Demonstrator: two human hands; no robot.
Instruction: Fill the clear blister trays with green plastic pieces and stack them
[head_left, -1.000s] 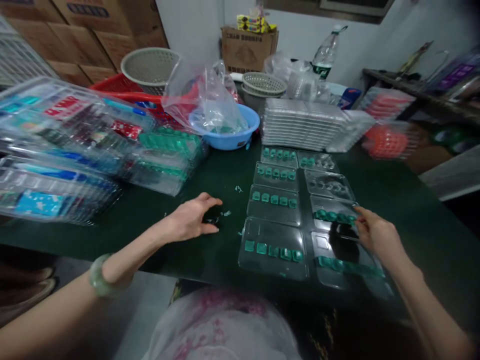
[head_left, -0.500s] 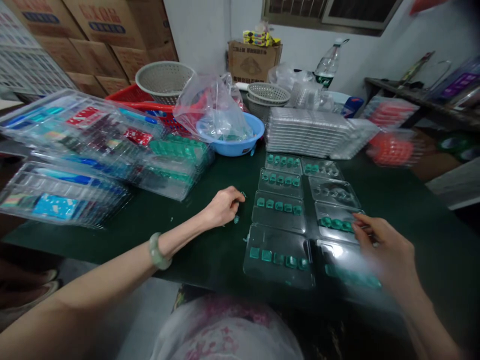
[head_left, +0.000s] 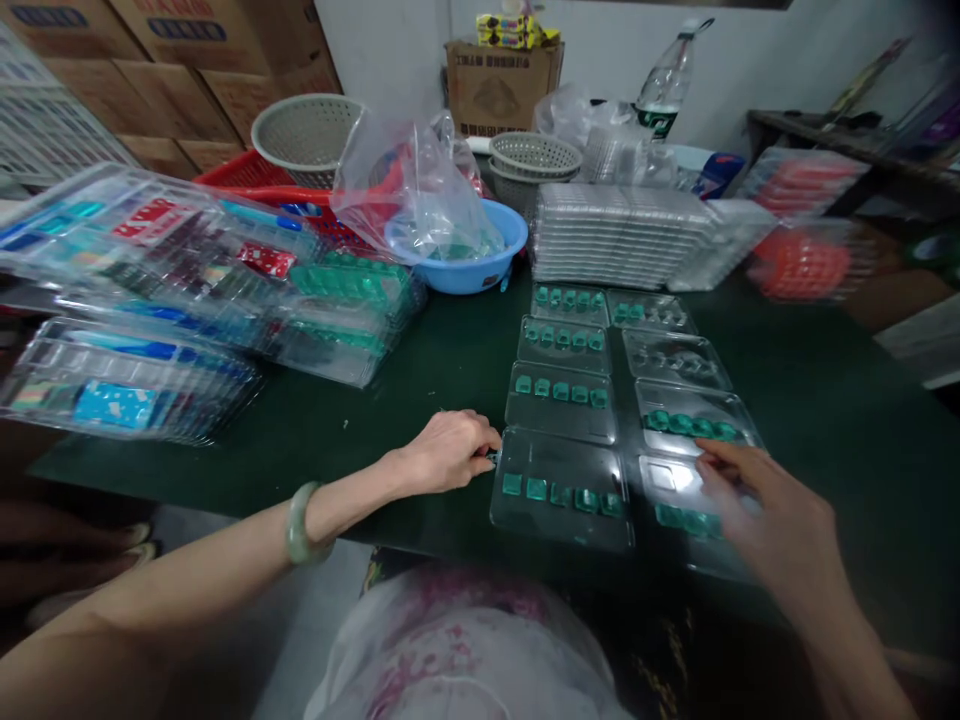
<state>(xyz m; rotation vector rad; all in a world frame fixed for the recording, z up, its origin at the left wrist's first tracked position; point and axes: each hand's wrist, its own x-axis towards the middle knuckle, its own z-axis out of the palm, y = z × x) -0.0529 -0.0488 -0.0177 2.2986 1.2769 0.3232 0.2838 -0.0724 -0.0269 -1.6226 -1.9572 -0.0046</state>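
My left hand (head_left: 454, 450) is low over the dark table, thumb and fingertips pinched on a small green piece (head_left: 493, 456). It is beside the left edge of a clear plastic tray (head_left: 562, 455) holding a row of translucent green cubes (head_left: 536, 489). My right hand (head_left: 776, 505), partly blurred, hovers over the nearest right tray (head_left: 675, 474). Its fingers are bent together near the front edge of another tray (head_left: 720, 402) with a row of green cubes (head_left: 680, 424); whatever they may hold is hidden. Farther back, another right-hand tray (head_left: 667, 345) shows no green cubes.
Stacked clear trays (head_left: 611, 240) stand behind the two columns. A blue basin (head_left: 469, 275) holds a plastic bag (head_left: 442, 205). Packaged sets (head_left: 172, 270) pile up at left, near a red basket (head_left: 240, 175) and a grey colander (head_left: 307, 135). A bottle (head_left: 664, 85) stands behind.
My left hand has come nearer to me, to the near tray's edge, and now pinches the small green piece. My right hand has drawn slightly back from the row of cubes. The view has shifted slightly.
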